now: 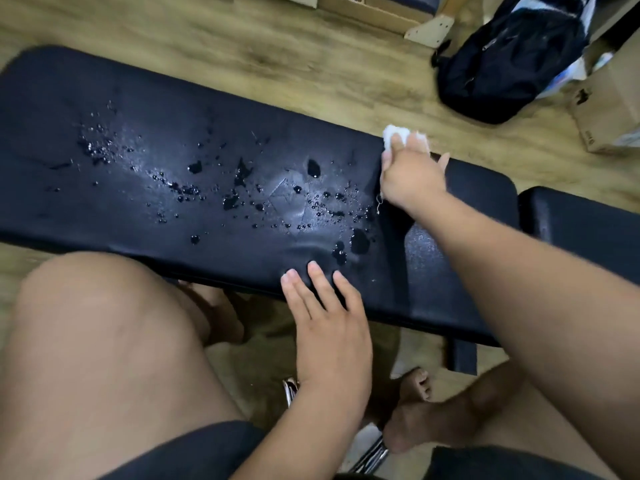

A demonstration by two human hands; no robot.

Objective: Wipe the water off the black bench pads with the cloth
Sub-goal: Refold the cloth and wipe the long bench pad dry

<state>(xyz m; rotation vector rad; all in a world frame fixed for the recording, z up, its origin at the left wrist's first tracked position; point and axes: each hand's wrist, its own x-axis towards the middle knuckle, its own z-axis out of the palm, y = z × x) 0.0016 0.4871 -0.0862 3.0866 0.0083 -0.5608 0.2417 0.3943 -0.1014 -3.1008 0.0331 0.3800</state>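
Observation:
A long black bench pad lies across the view, dotted with water drops and small puddles over its middle. A second, shorter black pad follows on the right. My right hand presses a white cloth onto the far edge of the long pad near its right end, the cloth showing past my fingers. A wiped, streaked patch lies just right of the drops. My left hand rests flat on the near edge of the pad, fingers spread, holding nothing.
My bare knees and a foot sit below the bench, by chrome chair legs. On the wooden floor beyond stand a black backpack, a cardboard box at the right and wooden furniture parts.

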